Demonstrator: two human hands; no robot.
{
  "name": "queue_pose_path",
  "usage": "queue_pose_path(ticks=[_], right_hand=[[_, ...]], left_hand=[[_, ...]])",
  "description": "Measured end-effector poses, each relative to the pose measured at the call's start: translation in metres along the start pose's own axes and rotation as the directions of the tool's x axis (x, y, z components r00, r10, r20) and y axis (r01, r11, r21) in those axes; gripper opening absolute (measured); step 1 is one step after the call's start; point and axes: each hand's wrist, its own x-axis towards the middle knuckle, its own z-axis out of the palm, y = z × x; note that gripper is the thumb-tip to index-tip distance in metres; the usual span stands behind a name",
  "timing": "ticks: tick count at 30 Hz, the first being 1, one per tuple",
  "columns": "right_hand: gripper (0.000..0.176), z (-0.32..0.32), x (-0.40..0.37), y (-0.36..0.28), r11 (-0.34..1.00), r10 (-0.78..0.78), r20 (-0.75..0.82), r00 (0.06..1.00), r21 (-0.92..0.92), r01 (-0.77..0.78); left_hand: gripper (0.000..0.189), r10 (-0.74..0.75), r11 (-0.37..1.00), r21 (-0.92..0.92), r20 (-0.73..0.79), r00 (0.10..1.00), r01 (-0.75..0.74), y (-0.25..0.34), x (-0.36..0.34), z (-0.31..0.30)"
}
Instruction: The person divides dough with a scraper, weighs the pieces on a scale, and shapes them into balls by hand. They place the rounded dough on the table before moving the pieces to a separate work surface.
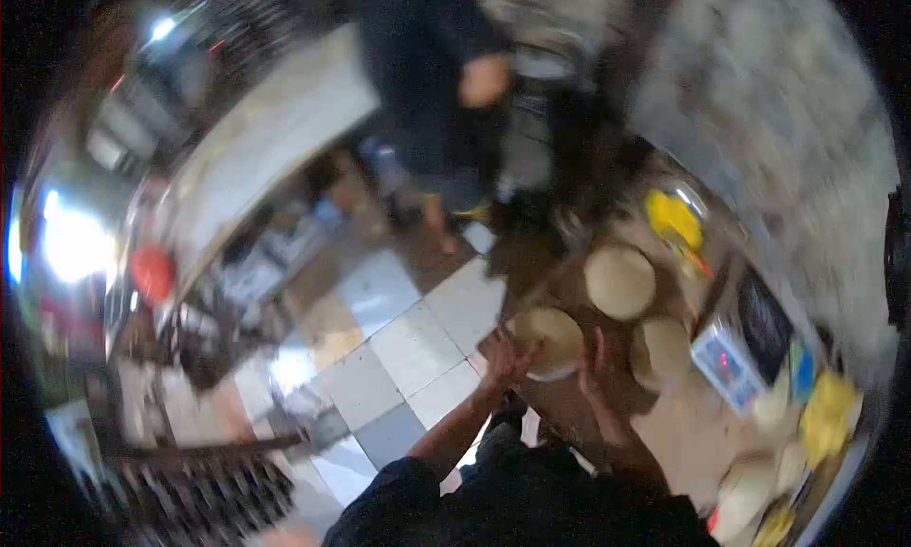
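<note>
The grip of our left hand (503,362) closes on the pale disc (552,336); that of our right hand (598,369) we cannot tell. Best we support both sides evenly.

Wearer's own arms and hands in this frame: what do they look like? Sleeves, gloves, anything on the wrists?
Left hand and right hand are bare, with no gloves. Both forearms are uncovered. A dark sleeve ends near the left elbow, and the right arm runs back into the same dark clothing. The picture is too blurred to tell whether there is a watch, ring or marking.
</note>
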Motion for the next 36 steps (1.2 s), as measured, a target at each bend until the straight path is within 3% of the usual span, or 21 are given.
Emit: queue_pose_path(ticks=[1,2,5,8,9,11,12,14,15,17,19,21,22,23,26,27,28,29,31,34,36], right_hand=[[0.055,-0.011,-0.018,0.011,0.996,-0.038,0.004,0.999,-0.077,0.038],[0.055,-0.034,-0.042,0.019,0.994,0.058,-0.096,0.994,-0.091,-0.067],[0.045,-0.109,-0.1,0.016,0.922,0.218,0.358,0.908,0.23,-0.312],[0.035,-0.223,-0.114,0.005,0.853,0.512,-0.014,0.859,-0.108,-0.51],[0.032,-0.275,-0.108,-0.002,0.731,0.645,-0.185,0.742,-0.135,-0.669],[0.019,-0.325,-0.145,0.145,0.964,0.264,-0.573,0.776,0.123,-0.237],[0.021,-0.361,-0.138,0.167,0.893,0.45,-0.719,0.529,0.362,-0.268],[0.022,-0.441,-0.137,0.259,0.865,0.465,-0.844,0.266,0.498,0.068],[0.02,-0.463,-0.142,0.293,0.831,0.532,-0.844,0.075,0.537,0.146],[0.027,-0.509,-0.16,0.328,0.766,0.61,-0.792,0.003,0.589,-0.257],[0.031,-0.544,-0.161,0.36,0.465,0.884,-0.448,0.132,0.814,-0.348],[0.03,-0.532,-0.154,0.454,0.468,0.857,-0.382,0.346,0.857,-0.214],[0.03,-0.525,-0.139,0.458,0.74,0.666,-0.556,0.498,0.575,-0.348],[0.03,-0.516,-0.128,0.459,0.899,0.423,-0.621,0.661,0.193,-0.393],[0.031,-0.482,-0.118,0.432,0.805,0.555,-0.56,0.615,0.546,-0.229],[0.033,-0.474,-0.122,0.427,0.556,0.633,-0.429,0.644,0.831,0.007],[0.037,-0.464,-0.126,0.419,0.181,0.651,-0.283,0.704,0.959,0.217],[0.037,-0.46,-0.132,0.408,0.179,0.639,-0.287,0.713,0.958,0.226],[0.04,-0.47,-0.157,0.374,0.348,0.534,-0.587,0.608,0.808,0.475],[0.042,-0.522,-0.164,0.233,0.016,0.517,-0.589,0.621,0.733,0.681],[0.043,-0.553,-0.161,0.194,0.046,0.335,-0.655,0.678,0.73,0.682]], left_hand=[[0.092,0.113,0.87,0.49,-0.106,0.988,-0.047,0.017,-0.006,0.002],[0.096,0.172,0.889,0.446,-0.111,0.979,-0.106,0.035,-0.009,0.001],[0.089,0.557,0.734,0.457,0.018,0.831,-0.502,0.008,0.002,0.043],[0.089,0.791,0.505,0.526,0.037,0.611,-0.685,-0.011,0.024,0.073],[0.083,0.711,0.537,0.507,0.158,0.685,-0.674,-0.014,0.035,0.072],[0.073,0.576,0.791,0.088,0.226,0.786,-0.605,-0.054,0.073,0.045],[0.07,0.515,0.831,-0.361,0.211,0.831,-0.424,-0.061,0.09,0.045],[0.063,0.647,0.612,0.531,0.09,0.757,-0.586,0.009,0.055,0.014],[0.066,0.745,0.476,0.658,0.051,0.665,-0.584,0.084,-0.003,0.006],[0.074,0.628,0.673,0.575,-0.111,0.771,-0.465,0.114,-0.047,0.016],[0.075,0.559,0.81,0.305,-0.142,0.817,-0.501,0.088,-0.071,0.017],[0.07,0.692,0.633,0.529,-0.061,0.719,-0.565,0.038,-0.08,0.009],[0.066,0.786,0.395,0.702,0.075,0.614,-0.592,0.052,-0.089,0.01],[0.062,0.685,0.504,0.682,0.057,0.726,-0.529,0.063,-0.105,0.015],[0.059,0.456,0.841,0.292,0.07,0.887,-0.455,0.112,-0.122,0.091],[0.059,0.433,0.874,0.19,0.114,0.894,-0.447,0.128,-0.117,0.119],[0.064,0.668,0.618,0.317,0.271,0.693,-0.719,0.145,-0.116,0.13],[0.069,0.786,0.269,0.367,0.451,0.424,-0.89,0.184,-0.123,0.143],[0.069,0.877,0.088,0.329,0.422,0.23,-0.94,0.213,-0.133,0.145],[0.063,0.701,0.701,-0.03,0.214,0.68,-0.712,0.152,-0.128,0.128],[0.054,0.709,0.681,0.111,0.144,0.69,-0.724,0.117,-0.142,0.104]])
